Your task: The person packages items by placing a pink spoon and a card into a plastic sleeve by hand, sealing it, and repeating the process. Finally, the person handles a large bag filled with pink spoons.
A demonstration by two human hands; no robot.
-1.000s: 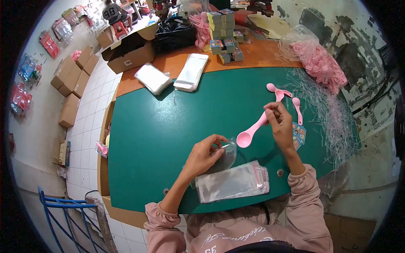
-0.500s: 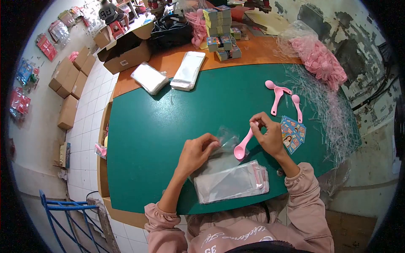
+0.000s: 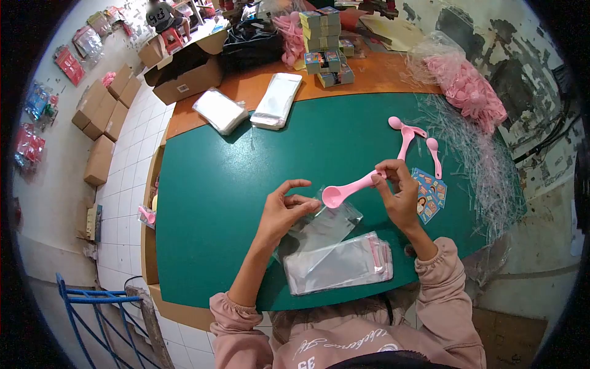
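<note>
My right hand [image 3: 398,192] pinches the handle end of a pink measuring spoon [image 3: 347,192], whose bowl points left over a clear plastic bag [image 3: 329,230]. My left hand [image 3: 286,209] holds the bag's upper edge between thumb and a bent finger, the index finger lifted away. Below the bag lies a stack of clear plastic bags [image 3: 335,264] with pinkish strips at the right end. Right of my right hand are blue printed cards [image 3: 433,194], fanned out. Beyond them, more pink spoons [image 3: 405,141] lie on the green tabletop [image 3: 215,184].
Two bag stacks [image 3: 276,101] sit at the back beside an open cardboard box [image 3: 187,77]. Banded card bundles [image 3: 321,43] are piled there too. A sack of pink spoons [image 3: 467,86] and loose plastic strips [image 3: 485,166] line the right edge. Another person [image 3: 165,18] sits far off.
The spoon has turned from steep to nearly level, its bowl moving up and left toward my left hand. My left index finger has lifted, and the bag shows more spread out.
</note>
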